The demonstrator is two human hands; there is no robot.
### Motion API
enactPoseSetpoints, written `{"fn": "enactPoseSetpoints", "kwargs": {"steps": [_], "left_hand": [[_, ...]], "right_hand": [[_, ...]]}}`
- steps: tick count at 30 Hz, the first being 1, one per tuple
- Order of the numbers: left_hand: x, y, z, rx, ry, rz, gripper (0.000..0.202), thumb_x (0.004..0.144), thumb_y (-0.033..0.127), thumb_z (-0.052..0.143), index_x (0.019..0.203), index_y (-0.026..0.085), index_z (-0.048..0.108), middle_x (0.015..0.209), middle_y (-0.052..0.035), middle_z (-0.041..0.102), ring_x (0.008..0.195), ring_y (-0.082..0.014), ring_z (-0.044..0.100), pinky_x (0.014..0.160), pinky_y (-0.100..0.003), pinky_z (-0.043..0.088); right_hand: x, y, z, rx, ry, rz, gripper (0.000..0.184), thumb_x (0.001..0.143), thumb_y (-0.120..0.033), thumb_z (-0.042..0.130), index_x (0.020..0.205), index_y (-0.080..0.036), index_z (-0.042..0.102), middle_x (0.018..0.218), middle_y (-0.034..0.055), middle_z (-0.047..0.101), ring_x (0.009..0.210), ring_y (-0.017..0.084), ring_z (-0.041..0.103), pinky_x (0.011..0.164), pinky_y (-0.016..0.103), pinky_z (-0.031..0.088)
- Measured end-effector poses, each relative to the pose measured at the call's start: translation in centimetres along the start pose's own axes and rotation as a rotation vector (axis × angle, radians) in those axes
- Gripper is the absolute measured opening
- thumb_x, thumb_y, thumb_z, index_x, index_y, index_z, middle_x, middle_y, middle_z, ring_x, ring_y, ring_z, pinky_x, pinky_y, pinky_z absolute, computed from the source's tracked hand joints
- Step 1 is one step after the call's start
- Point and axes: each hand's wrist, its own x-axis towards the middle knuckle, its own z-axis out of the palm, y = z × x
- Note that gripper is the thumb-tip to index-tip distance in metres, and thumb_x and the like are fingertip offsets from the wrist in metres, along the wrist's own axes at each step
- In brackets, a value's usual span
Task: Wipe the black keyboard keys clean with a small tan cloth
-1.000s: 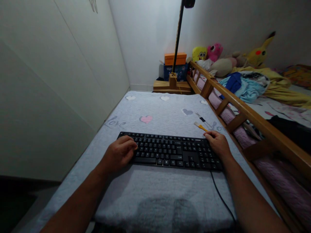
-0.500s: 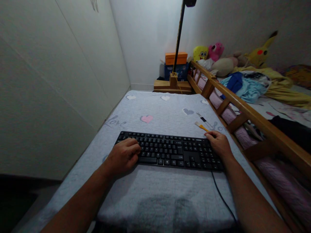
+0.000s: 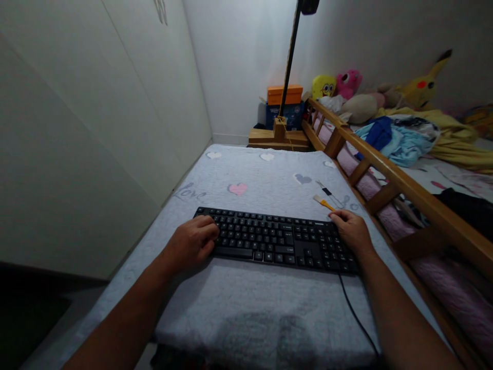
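A black keyboard (image 3: 254, 239) lies flat on the grey-blue cloth. My left hand (image 3: 194, 237) rests over its left keys, fingers curled together; whatever may be between them is hidden. At the other end, my right hand (image 3: 352, 231) grips the keyboard's right side, with thumb and fingertips at the far right corner. Just beyond those fingertips lies a small brush (image 3: 326, 204) with a yellow handle and pale bristles. Behind the brush is a thin wire tool (image 3: 327, 191) with a black middle piece. A black cable (image 3: 356, 316) runs from the keyboard toward me.
The heart-patterned cloth (image 3: 269, 174) covers the surface. A wooden bed rail (image 3: 385, 162) runs along the right, with clothes (image 3: 400, 136) and plush toys (image 3: 348, 84) behind it. White cabinet doors (image 3: 96, 128) stand at left. At the back are an orange box (image 3: 284, 94) and a lamp pole (image 3: 291, 56).
The view has shifted slightly, moving the scene rightward. My left hand has moved a little left along the keyboard, uncovering some keys. My right hand keeps its hold on the right end.
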Motion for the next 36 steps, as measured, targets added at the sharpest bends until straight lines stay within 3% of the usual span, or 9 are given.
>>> {"fn": "enactPoseSetpoints", "kwargs": {"steps": [14,24,31,36], "left_hand": [[-2.5,-2.1,-1.1,0.015,0.017,-0.107,0.016,0.080,0.013,0.048,0.082,0.019,0.063,0.085,-0.0046,0.064,0.077,-0.0178,0.060,0.068,-0.027,0.048],[-3.8,-3.9,-1.8,-0.040,0.031,-0.204,0.024,0.090,0.031,0.049,0.085,0.019,0.069,0.086,-0.0060,0.069,0.074,-0.0166,0.064,0.068,-0.026,0.052],[-4.7,-4.7,-2.5,-0.007,0.000,-0.281,0.027,0.091,0.035,0.049,0.084,0.019,0.070,0.087,-0.0059,0.070,0.074,-0.0176,0.066,0.066,-0.026,0.050],[-5.0,-4.0,-2.5,0.028,0.059,-0.290,0.025,0.092,0.033,0.050,0.086,0.019,0.070,0.088,-0.0069,0.071,0.076,-0.0197,0.067,0.068,-0.029,0.050]], "right_hand": [[0.2,0.2,0.1,0.002,0.012,-0.005,0.031,0.067,-0.048,0.060,0.071,-0.020,0.073,0.075,0.0056,0.073,0.077,0.025,0.064,0.076,0.035,0.047],[0.2,0.3,0.1,0.007,0.013,-0.009,0.031,0.067,-0.048,0.060,0.071,-0.020,0.073,0.074,0.0053,0.073,0.076,0.025,0.064,0.077,0.035,0.047],[0.1,-0.1,0.0,0.001,0.000,0.018,0.033,0.065,-0.050,0.059,0.071,-0.019,0.072,0.076,0.0067,0.073,0.078,0.026,0.064,0.079,0.037,0.047],[0.1,-0.2,-0.1,-0.012,0.000,0.008,0.031,0.066,-0.048,0.059,0.071,-0.020,0.072,0.077,0.0063,0.073,0.079,0.026,0.064,0.078,0.036,0.047]]}}
